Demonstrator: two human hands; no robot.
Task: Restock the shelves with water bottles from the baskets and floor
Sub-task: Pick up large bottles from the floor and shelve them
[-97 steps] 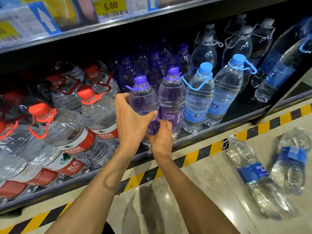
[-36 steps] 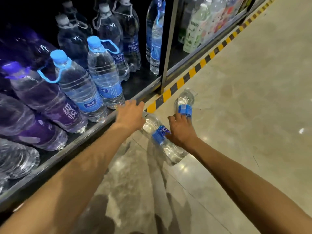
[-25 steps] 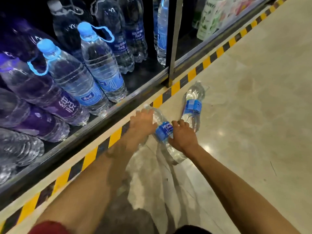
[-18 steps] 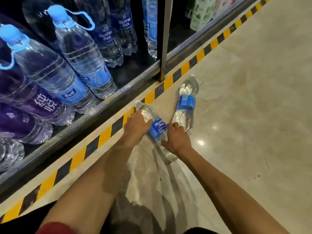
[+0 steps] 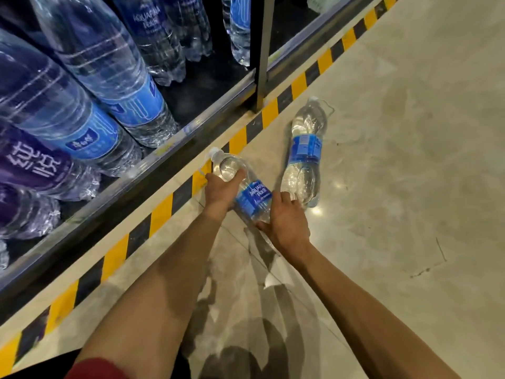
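Note:
A clear water bottle with a blue label (image 5: 252, 196) lies on the floor beside the striped shelf edge. My left hand (image 5: 220, 191) grips its upper part near the white cap, and my right hand (image 5: 284, 222) holds its lower part. A second blue-label bottle (image 5: 306, 153) lies on the floor just right of it, untouched. The bottom shelf (image 5: 191, 124) at the upper left carries several upright blue-label bottles (image 5: 109, 77) and purple-label bottles (image 5: 32, 165).
A yellow-and-black hazard stripe (image 5: 164, 206) runs along the shelf base. A metal upright post (image 5: 263, 50) divides the shelf bays. Pale polished floor (image 5: 410, 160) spreads to the right.
The view swung from the shelf down to the floor. Both hands left the purple bottle, reached down, and closed round the nearer floor bottle.

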